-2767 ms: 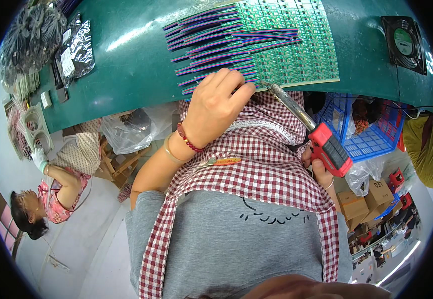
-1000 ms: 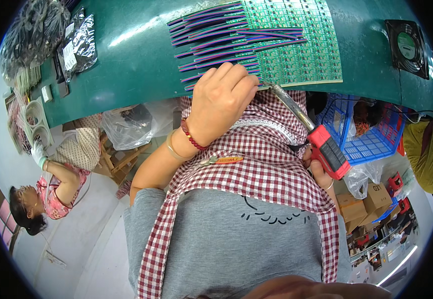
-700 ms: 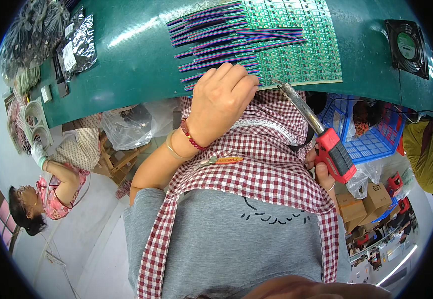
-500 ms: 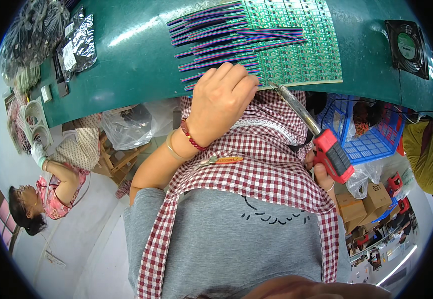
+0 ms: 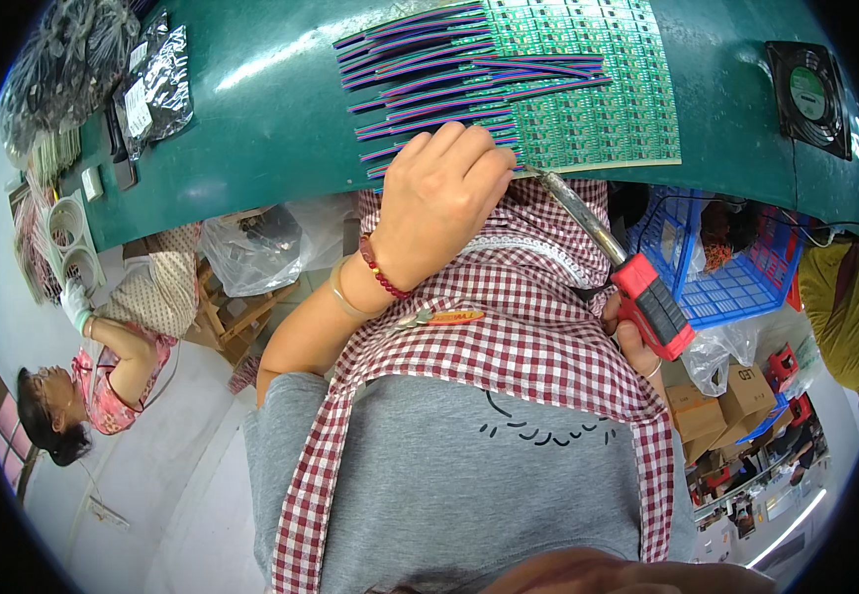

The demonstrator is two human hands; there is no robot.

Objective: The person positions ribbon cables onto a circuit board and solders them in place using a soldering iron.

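Note:
My left hand point(image 5: 449, 193) is closed at the near edge of the green circuit board panel point(image 5: 613, 119), pinching a ribbon wire there. Its fingertips are largely hidden behind the knuckles. Several multicoloured ribbon wires point(image 5: 420, 89) lie in rows, reaching from the left onto the panel, and a few cross its middle. In my right hand point(image 5: 632, 342) is a soldering iron point(image 5: 652, 305) with a red and black handle. The metal barrel slants up and left, bringing the tip close to my left fingers at the panel's near corner; whether it touches a wire I cannot tell.
A black fan point(image 5: 808, 97) stands at the right of the green table point(image 5: 271, 109). Bagged parts point(image 5: 157, 94) and bundled wires lie at the left. Blue crates point(image 5: 736, 282) and cardboard boxes point(image 5: 746, 396) are below right. Another person point(image 5: 118, 371) works at the left.
The soldering iron has shifted slightly left, its tip drawing nearer my left fingertips. My left hand stays almost where it was.

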